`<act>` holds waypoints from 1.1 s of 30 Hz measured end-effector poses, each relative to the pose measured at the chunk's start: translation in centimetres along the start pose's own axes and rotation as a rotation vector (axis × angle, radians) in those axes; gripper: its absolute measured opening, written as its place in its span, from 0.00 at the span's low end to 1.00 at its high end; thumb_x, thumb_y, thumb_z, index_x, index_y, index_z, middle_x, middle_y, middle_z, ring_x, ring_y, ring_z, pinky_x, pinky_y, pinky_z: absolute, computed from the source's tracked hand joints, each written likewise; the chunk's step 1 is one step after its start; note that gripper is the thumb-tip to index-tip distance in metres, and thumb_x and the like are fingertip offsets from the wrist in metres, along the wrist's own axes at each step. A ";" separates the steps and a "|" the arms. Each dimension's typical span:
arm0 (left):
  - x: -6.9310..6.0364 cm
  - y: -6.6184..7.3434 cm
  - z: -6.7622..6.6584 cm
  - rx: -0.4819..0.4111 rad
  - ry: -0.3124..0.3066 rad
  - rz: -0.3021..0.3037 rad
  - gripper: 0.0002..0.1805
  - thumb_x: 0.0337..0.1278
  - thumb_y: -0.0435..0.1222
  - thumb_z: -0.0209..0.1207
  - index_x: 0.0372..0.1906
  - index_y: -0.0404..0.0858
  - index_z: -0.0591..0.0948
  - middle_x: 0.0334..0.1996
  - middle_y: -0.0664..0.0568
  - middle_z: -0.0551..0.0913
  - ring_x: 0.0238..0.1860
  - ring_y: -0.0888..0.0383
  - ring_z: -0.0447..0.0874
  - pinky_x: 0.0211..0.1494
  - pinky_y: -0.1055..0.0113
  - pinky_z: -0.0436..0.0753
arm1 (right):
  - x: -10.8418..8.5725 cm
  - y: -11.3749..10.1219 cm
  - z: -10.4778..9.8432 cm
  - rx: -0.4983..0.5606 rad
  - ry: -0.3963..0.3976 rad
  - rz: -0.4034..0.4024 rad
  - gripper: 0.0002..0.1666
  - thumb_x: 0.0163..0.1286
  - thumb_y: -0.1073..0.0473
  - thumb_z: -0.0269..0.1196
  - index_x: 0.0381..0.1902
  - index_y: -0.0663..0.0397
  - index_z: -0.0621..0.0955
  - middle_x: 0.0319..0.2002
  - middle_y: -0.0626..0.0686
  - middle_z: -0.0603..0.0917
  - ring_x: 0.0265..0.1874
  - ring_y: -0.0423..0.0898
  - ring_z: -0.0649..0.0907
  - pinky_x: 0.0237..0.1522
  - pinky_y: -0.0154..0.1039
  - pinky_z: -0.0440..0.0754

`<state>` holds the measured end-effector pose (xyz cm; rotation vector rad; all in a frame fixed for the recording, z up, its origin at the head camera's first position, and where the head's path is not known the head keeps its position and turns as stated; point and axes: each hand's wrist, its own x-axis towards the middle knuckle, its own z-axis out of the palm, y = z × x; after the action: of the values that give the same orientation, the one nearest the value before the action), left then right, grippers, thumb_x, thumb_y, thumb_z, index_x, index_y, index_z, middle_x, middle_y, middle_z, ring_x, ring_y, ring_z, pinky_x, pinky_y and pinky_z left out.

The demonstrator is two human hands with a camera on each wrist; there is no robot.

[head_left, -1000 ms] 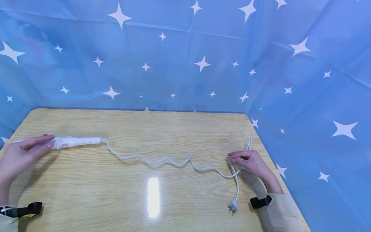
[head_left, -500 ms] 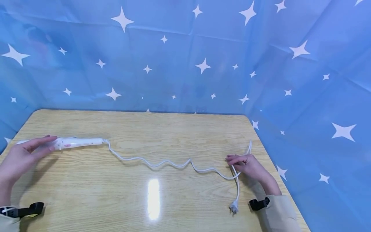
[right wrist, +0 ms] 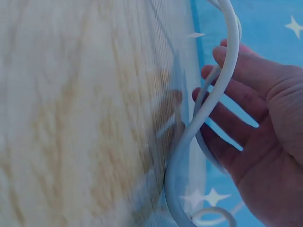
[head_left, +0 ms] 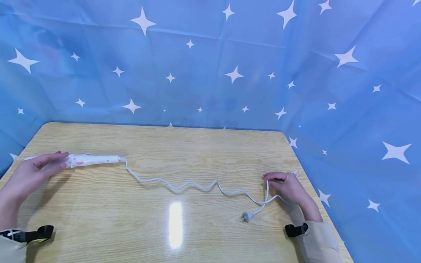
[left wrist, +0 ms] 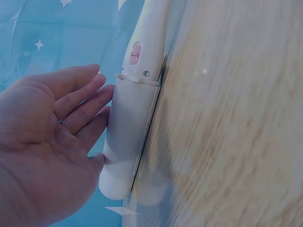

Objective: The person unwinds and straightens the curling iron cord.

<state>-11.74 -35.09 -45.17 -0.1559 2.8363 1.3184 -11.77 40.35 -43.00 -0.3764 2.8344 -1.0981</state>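
A white hair straightener (head_left: 95,159) with a pink switch lies on the left of the table, its cord end pointing right. Beside its wide end is my left hand (left wrist: 52,127), fingers loosely extended, the tips at the body's edge; whether they press on it is hard to tell. From the handle a white power cord (head_left: 177,187) runs in waves to the right. There my right hand (head_left: 288,186) pinches the cord near its plug end between thumb and fingers. The grey-white plug (head_left: 247,216) lies in front of that hand. Part of the cord is hidden behind it.
The wooden table (head_left: 131,223) has a bright light reflection near the front middle. A blue curtain (head_left: 197,65) with white stars stands behind the table and along its sides. Black camera straps are on both wrists.
The plug has swung left and away from the front edge. My right hand has shifted slightly, and the cord loop behind it has moved right. The left hand stays by the straightener.
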 end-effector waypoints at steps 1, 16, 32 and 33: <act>0.0 0.0 0.0 -0.002 -0.002 -0.003 0.35 0.79 0.50 0.51 0.74 0.25 0.65 0.76 0.25 0.52 0.75 0.23 0.43 0.68 0.22 0.55 | 0.0 0.1 0.0 -0.006 0.016 0.002 0.10 0.69 0.68 0.69 0.47 0.57 0.90 0.50 0.56 0.89 0.50 0.38 0.85 0.49 0.27 0.84; 0.1 -1.4 0.4 -0.018 0.015 -0.007 0.33 0.78 0.52 0.52 0.74 0.33 0.69 0.79 0.31 0.52 0.78 0.30 0.42 0.80 0.44 0.54 | 0.6 0.4 0.1 -0.077 0.231 -0.011 0.07 0.67 0.64 0.72 0.43 0.58 0.90 0.40 0.53 0.89 0.34 0.39 0.85 0.35 0.25 0.83; 0.2 -0.9 0.2 -0.026 0.009 -0.009 0.34 0.78 0.52 0.52 0.75 0.33 0.69 0.79 0.31 0.50 0.78 0.29 0.41 0.74 0.28 0.52 | 1.3 0.2 0.7 -0.010 0.520 -0.088 0.08 0.58 0.73 0.75 0.37 0.63 0.90 0.33 0.57 0.88 0.29 0.28 0.80 0.32 0.18 0.78; 0.2 -0.9 0.2 -0.018 0.009 -0.008 0.34 0.78 0.52 0.53 0.75 0.34 0.69 0.79 0.31 0.51 0.78 0.29 0.42 0.76 0.30 0.54 | 1.3 0.2 0.8 -0.003 0.522 -0.085 0.08 0.58 0.73 0.75 0.37 0.63 0.90 0.33 0.56 0.88 0.29 0.28 0.80 0.32 0.18 0.78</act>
<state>-11.83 -35.52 -45.95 -0.1736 2.8292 1.3450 -12.96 39.66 -43.72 -0.2377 3.2894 -1.3828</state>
